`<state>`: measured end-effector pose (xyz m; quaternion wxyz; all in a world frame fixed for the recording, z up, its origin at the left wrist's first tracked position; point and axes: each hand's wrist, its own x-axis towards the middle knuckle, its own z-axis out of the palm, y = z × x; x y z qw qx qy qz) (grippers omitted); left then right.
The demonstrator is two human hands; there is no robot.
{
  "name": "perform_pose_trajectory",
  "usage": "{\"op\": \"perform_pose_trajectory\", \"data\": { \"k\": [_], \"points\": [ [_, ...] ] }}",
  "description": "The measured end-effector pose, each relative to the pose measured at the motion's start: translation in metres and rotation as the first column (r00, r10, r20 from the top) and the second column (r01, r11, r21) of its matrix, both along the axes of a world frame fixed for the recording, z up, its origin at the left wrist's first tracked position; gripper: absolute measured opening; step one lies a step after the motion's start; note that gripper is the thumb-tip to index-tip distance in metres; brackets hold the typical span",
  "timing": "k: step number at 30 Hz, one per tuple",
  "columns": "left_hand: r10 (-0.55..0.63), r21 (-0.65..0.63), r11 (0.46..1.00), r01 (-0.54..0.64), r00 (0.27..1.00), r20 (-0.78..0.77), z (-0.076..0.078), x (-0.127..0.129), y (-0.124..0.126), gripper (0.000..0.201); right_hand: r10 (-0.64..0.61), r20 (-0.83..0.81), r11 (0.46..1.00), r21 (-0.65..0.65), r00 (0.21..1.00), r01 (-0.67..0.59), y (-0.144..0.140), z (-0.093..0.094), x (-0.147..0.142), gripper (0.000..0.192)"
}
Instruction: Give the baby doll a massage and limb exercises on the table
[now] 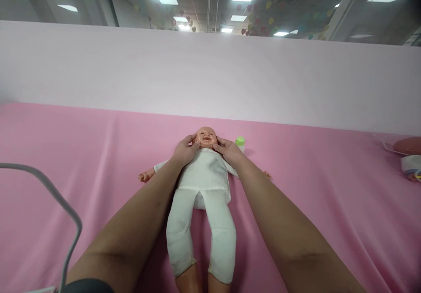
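A baby doll (204, 170) in a white top and white trousers lies on its back on a pink cloth (108, 161). Its head points away from me and its arms are spread to the sides. My left hand (187, 149) cups one side of the doll's head, with the thumb by the cheek. On the other side my right hand (229, 150) does the same, its thumb near the chin. The head sits between both hands and rests low to the cloth. Just beyond my right hand stands a small bottle with a green cap (240, 141), partly hidden.
Behind the cloth rises a plain white panel (210, 73), with glass above it. At the far right edge lies another item, perhaps a doll, in clear wrapping (408, 152). A grey cable (62, 198) curves up at the left.
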<state>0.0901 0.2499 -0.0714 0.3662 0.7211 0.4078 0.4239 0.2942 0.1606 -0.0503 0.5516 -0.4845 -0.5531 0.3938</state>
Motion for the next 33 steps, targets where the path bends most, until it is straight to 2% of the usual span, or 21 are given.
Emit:
{"op": "perform_pose_trajectory", "data": {
  "k": [2, 3, 8, 15, 18, 23, 27, 30, 33],
  "points": [
    [-0.001, -0.028, 1.0, 0.002, 0.999, 0.038, -0.001, 0.001, 0.003, 0.051, 0.115, -0.088, 0.993, -0.027, 0.989, -0.118, -0.002, 0.003, 0.0, 0.052],
    [0.003, -0.039, 0.999, -0.001, 0.999, 0.051, -0.002, 0.001, 0.004, 0.049, 0.135, -0.128, 0.989, -0.043, 0.983, -0.142, -0.001, 0.003, 0.0, 0.051],
    [0.022, -0.039, 0.999, -0.019, 0.997, 0.069, -0.005, 0.003, 0.007, 0.048, 0.108, -0.28, 0.992, -0.033, 0.954, -0.122, 0.005, -0.006, 0.001, 0.04],
    [0.034, -0.034, 0.999, -0.031, 0.996, 0.081, -0.005, 0.005, 0.007, 0.045, 0.02, -0.258, 0.999, -0.037, 0.966, -0.031, 0.011, -0.012, 0.003, 0.039],
    [0.06, -0.022, 0.998, -0.059, 0.996, 0.068, 0.0, 0.005, 0.003, 0.043, -0.045, -0.167, 0.999, -0.038, 0.985, 0.039, 0.014, -0.014, 0.002, 0.04],
    [0.246, -0.008, 0.969, -0.246, 0.969, 0.021, 0.018, -0.002, -0.009, 0.029, -0.263, 0.053, 0.965, 0.028, 0.963, 0.262, 0.016, -0.013, 0.001, 0.042],
    [0.362, 0.002, 0.932, -0.364, 0.929, 0.078, 0.04, -0.013, -0.019, 0.024, -0.402, 0.117, 0.913, 0.131, 0.908, 0.387, 0.009, 0.003, -0.003, 0.033],
    [0.372, 0.001, 0.927, -0.375, 0.92, 0.125, 0.055, -0.02, -0.026, 0.023, -0.438, 0.148, 0.892, 0.195, 0.887, 0.408, -0.002, 0.022, -0.012, 0.028],
    [0.334, 0.02, 0.941, -0.338, 0.938, 0.096, 0.064, -0.031, -0.035, 0.023, -0.412, 0.194, 0.901, 0.235, 0.89, 0.365, -0.016, 0.037, -0.02, 0.024]
  ]
}}
